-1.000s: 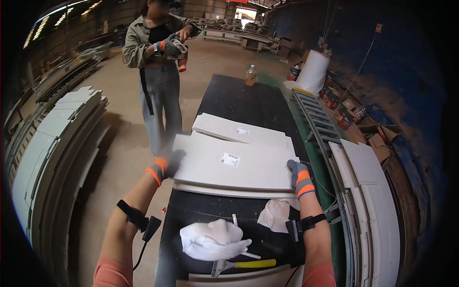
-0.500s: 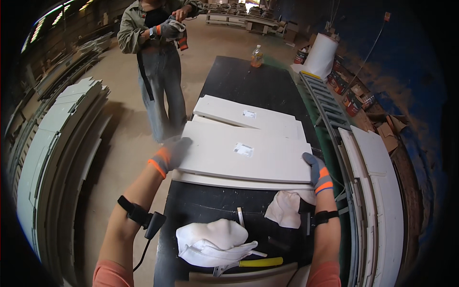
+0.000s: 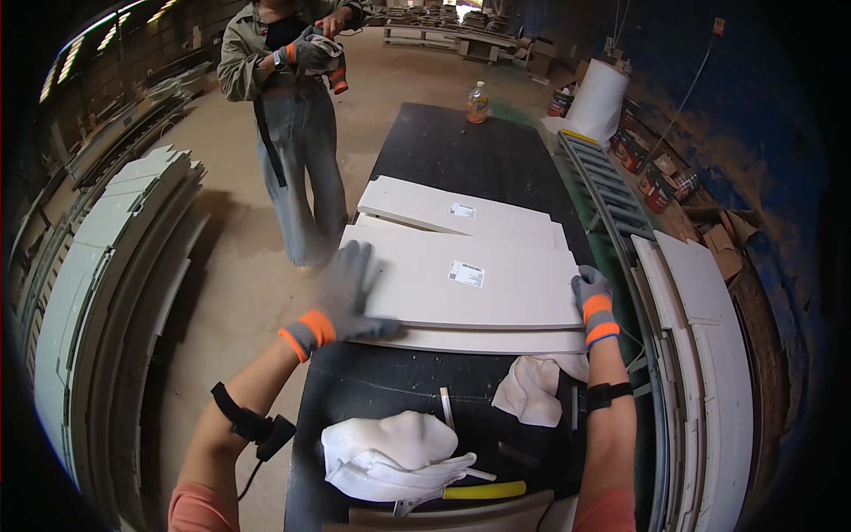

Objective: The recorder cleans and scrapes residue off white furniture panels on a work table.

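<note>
A white panel (image 3: 417, 279) with a paper label lies across the black table (image 3: 434, 151), over another white panel (image 3: 479, 340) whose near edge shows below it. My gloved left hand (image 3: 344, 288), slightly blurred, is spread at the panel's left end, thumb along the near edge. At the opposite end my gloved right hand (image 3: 595, 297) has its fingers curled on the panel's edge. Behind lies a further labelled white panel (image 3: 408, 199). Nearer to me are two crumpled white cloths, a larger one (image 3: 386, 448) and a smaller one (image 3: 529, 390), and a yellow-handled tool (image 3: 483, 490).
A bottle (image 3: 477, 106) with orange liquid stands at the table's far end. Stacked panels (image 3: 97, 239) rise on the left, others (image 3: 700, 301) on the right beside a roller conveyor (image 3: 603, 182). A person (image 3: 297, 115) wearing gloves stands beyond the table's left side.
My left hand has shifted from gripping the panel's left edge to lying spread at its end. The panel has moved slightly away from me, and my right hand is a little farther up.
</note>
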Tool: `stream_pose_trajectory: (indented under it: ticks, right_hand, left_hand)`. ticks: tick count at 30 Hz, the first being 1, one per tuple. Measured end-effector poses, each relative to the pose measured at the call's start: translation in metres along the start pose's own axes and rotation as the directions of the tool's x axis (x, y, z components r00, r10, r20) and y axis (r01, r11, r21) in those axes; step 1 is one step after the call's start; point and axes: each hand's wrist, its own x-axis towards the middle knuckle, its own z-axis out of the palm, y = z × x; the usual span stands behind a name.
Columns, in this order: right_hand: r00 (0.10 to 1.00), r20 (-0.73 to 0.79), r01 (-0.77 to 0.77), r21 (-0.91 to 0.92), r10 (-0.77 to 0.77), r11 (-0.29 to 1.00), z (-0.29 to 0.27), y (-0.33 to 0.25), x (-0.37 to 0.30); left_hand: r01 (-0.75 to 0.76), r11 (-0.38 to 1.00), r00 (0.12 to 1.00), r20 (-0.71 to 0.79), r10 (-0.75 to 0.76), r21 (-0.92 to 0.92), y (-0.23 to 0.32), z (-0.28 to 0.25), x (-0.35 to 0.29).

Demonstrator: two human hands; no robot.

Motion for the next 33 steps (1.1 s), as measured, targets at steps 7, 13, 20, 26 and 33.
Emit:
stream_pose_trajectory:
  ticks: [7, 13, 20, 26, 33]
  right_hand:
    - [0.821, 0.422, 0.544, -0.373, -0.385, 0.752, 0.005, -0.074, -0.078]
    - [0.863, 0.375, 0.482, -0.407, -0.339, 0.776, -0.019, -0.091, -0.101]
    - [0.470, 0.078, 0.846, 0.243, -0.879, 0.474, -0.167, -0.214, -0.256]
    - [0.099, 0.373, 0.815, 0.502, -0.923, 0.290, -0.253, -0.277, -0.433]
    - [-0.090, 0.605, 0.770, 0.547, -0.791, 0.330, -0.279, -0.265, -0.468]
  left_hand:
    - [0.019, 0.971, 0.994, 0.097, -0.043, 0.240, 0.012, -0.005, 0.000]
    - [-0.026, 0.952, 0.998, 0.067, 0.006, 0.304, 0.012, -0.011, 0.006]
    - [0.017, 0.986, 0.994, -0.110, 0.001, 0.168, -0.013, -0.068, -0.089]
    - [0.175, 0.973, 0.978, -0.085, -0.189, -0.148, 0.052, -0.131, -0.232]
    - [0.500, 0.809, 0.866, 0.177, -0.468, -0.310, 0.144, -0.125, -0.397]
